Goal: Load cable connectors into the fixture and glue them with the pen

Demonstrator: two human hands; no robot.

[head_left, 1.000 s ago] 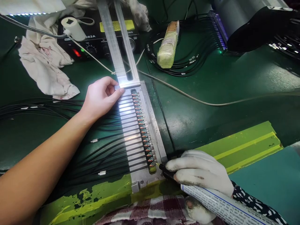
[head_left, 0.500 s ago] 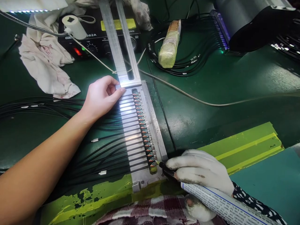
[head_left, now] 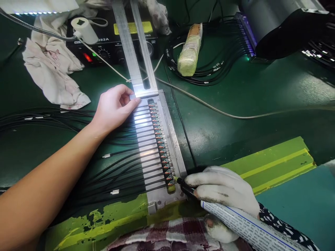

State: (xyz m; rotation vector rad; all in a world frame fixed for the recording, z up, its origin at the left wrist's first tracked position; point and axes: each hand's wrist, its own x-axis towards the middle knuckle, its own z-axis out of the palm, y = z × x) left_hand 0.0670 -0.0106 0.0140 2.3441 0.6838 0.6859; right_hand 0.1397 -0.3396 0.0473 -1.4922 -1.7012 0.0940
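Observation:
A long metal fixture [head_left: 150, 181] lies in the middle of the head view, with a row of several black cables [head_left: 153, 169] clamped across it. Their stripped ends, with small orange and green wires [head_left: 167, 166], lie over the slot. My left hand [head_left: 115, 104], bare, pinches the fixture's left edge near its upper end, thumb on top. In a white glove, my right hand [head_left: 225, 190] grips a white printed tube [head_left: 235, 221] by its black nozzle part. The yellowish tip [head_left: 175, 178] is at the wire ends near the fixture's lower end; I cannot tell whether it touches.
A black control box [head_left: 110, 52] stands behind, beside a crumpled white cloth [head_left: 54, 69]. A wrapped block [head_left: 190, 52] rests on coiled black cables [head_left: 204, 82]. A grey machine [head_left: 282, 28] is at the back right. Yellow tape [head_left: 272, 160] covers the table's front.
The nozzle tip in my right hand has shifted slightly up and left along the wire ends. My left hand keeps the same place on the fixture.

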